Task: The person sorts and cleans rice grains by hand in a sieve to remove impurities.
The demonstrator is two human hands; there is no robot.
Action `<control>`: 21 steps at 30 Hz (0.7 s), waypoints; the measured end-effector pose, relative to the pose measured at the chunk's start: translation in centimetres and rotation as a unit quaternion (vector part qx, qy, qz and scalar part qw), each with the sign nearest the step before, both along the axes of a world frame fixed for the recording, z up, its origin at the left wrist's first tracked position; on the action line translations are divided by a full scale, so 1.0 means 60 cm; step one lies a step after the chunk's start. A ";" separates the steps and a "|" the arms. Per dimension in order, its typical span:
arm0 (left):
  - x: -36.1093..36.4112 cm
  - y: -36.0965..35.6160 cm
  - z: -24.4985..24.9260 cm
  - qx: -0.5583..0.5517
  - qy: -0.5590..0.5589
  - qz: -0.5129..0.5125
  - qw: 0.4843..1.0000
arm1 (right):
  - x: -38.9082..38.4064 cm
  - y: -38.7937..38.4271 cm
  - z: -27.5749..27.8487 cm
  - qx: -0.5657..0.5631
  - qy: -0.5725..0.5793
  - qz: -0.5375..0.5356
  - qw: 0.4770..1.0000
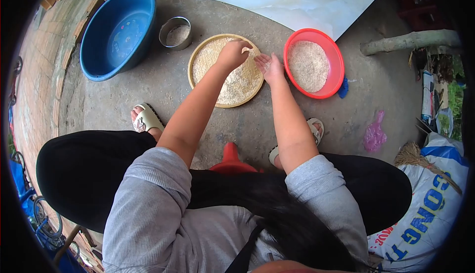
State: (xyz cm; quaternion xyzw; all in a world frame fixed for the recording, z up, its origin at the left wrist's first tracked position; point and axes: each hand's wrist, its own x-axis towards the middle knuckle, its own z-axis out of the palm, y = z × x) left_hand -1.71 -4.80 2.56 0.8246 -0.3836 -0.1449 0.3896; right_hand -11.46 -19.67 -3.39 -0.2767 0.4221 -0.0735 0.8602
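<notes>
A round woven tray (198, 55) covered with rice grain lies on the concrete floor ahead of me. My left hand (232, 54) hovers over the grain on the tray, fingers curled and pinched down toward the grain. My right hand (269, 68) is at the tray's right edge, palm up and cupped, with a few grains in it. Just right of that hand stands a red plastic bowl (336, 82) holding rice.
A large blue basin (99, 55) sits at the far left, a small metal tin (168, 25) with grain beside it. A pale marble slab (297, 1) lies beyond. A pink plastic bag (374, 134), a broom (413, 157) and a printed sack (430, 213) lie at right.
</notes>
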 end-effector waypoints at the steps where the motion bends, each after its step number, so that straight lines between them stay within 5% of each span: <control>1: -0.003 0.013 -0.015 0.007 -0.036 0.012 0.999 | 0.002 -0.002 -0.009 -0.013 0.025 -0.007 1.000; 7: -0.092 0.049 -0.083 0.001 -0.145 -0.059 0.988 | 0.006 -0.008 -0.022 -0.093 0.084 0.010 0.992; 10: -0.098 0.051 -0.098 0.019 -0.097 -0.065 0.993 | 0.008 -0.009 -0.023 -0.056 0.042 0.027 0.997; 13: -0.058 0.042 -0.088 -0.001 -0.045 0.056 0.997 | 0.009 0.007 0.005 -0.082 0.044 0.024 0.995; 16: -0.020 0.042 -0.047 -0.027 0.139 0.119 0.983 | 0.006 0.012 0.021 -0.107 0.032 0.063 0.992; 18: -0.012 0.026 -0.026 -0.039 0.172 0.108 0.978 | 0.006 0.010 0.020 -0.093 0.025 0.068 0.993; 20: -0.019 0.000 -0.007 -0.121 0.301 0.022 0.946 | 0.012 0.007 0.011 -0.079 0.017 0.072 0.994; 21: -0.024 -0.011 0.007 -0.135 0.277 -0.052 0.950 | 0.019 0.001 0.001 -0.052 0.000 0.075 0.996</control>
